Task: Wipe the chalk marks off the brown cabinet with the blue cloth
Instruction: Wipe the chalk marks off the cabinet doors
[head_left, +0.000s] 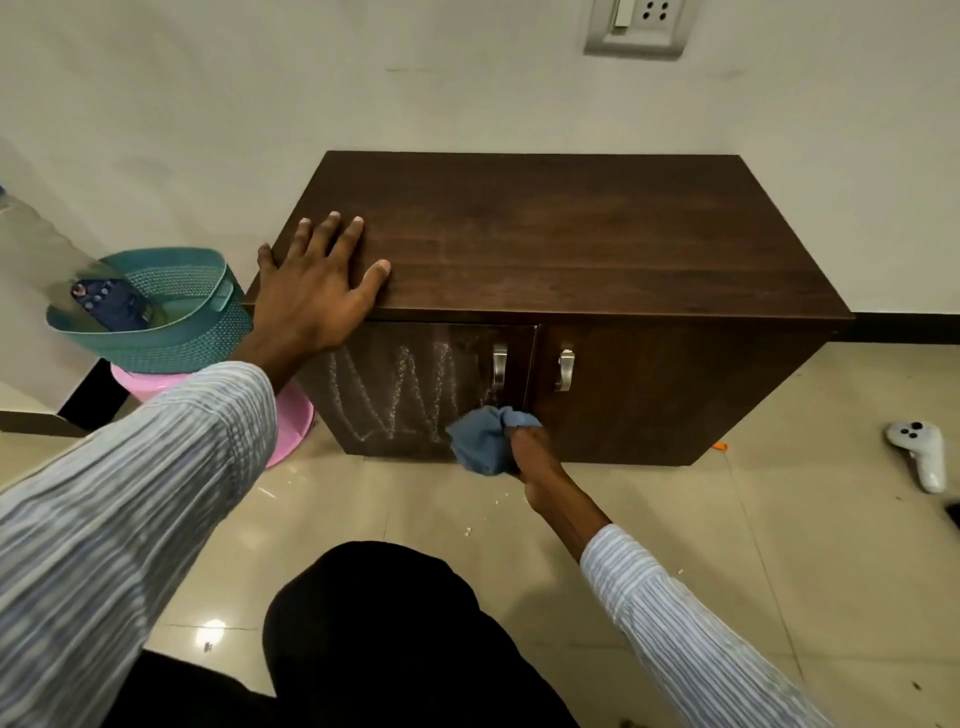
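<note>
The brown cabinet (545, 244) stands against the wall with two doors and metal handles. White zigzag chalk marks (395, 395) cover its left door. My right hand (535, 452) is shut on the bunched blue cloth (483, 441), which presses against the lower right part of the left door, just right of the chalk marks and below the left handle (500, 366). My left hand (317, 286) lies flat with fingers spread on the cabinet top's front left corner.
A teal basket (156, 332) holding a dark phone-like object sits on a pink stool (291, 421) left of the cabinet. A white controller (919, 457) lies on the tiled floor at right. My dark-trousered knee (374, 623) is in front. Chalk crumbs dot the floor.
</note>
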